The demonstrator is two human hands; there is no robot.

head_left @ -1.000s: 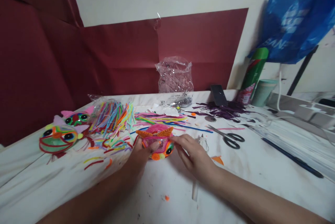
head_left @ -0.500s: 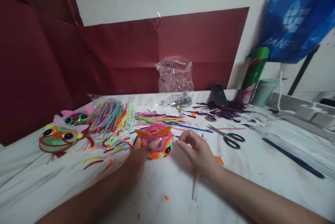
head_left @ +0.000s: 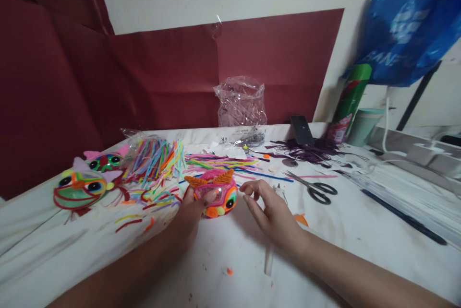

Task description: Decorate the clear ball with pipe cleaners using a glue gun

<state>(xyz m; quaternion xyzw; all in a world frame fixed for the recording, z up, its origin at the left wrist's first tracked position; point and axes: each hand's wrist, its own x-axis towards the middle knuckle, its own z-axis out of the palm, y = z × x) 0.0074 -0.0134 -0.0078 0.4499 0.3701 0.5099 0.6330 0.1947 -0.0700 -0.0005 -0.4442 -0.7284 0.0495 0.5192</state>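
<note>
My left hand (head_left: 192, 212) grips a pink and orange pipe-cleaner animal head (head_left: 216, 195), its thumb lying over the clear front panel. The head has two orange ears, a black eye in a green and orange ring, and orange and yellow bits at the bottom; the other eye area is behind my thumb. Just right of it, my right hand (head_left: 272, 209) is raised with its fingers curved and apart, holding nothing that I can see. Beneath that hand, a whitish stick (head_left: 268, 260) lies partly hidden on the table, and an orange piece (head_left: 301, 220) is beside the wrist.
Two finished-looking animal heads (head_left: 81, 193) sit at the left, near bundled pipe cleaners (head_left: 151, 159) and short offcuts. Scissors (head_left: 313, 187) lie to the right, before a purple fringe pile (head_left: 306, 150) and a phone (head_left: 301, 130). A dark blue pen-like stick (head_left: 403, 217) lies far right.
My right hand's fingers have spread from a near pinch and shifted slightly. The animal head has tilted a little in my left hand, showing its right ear more upright.
</note>
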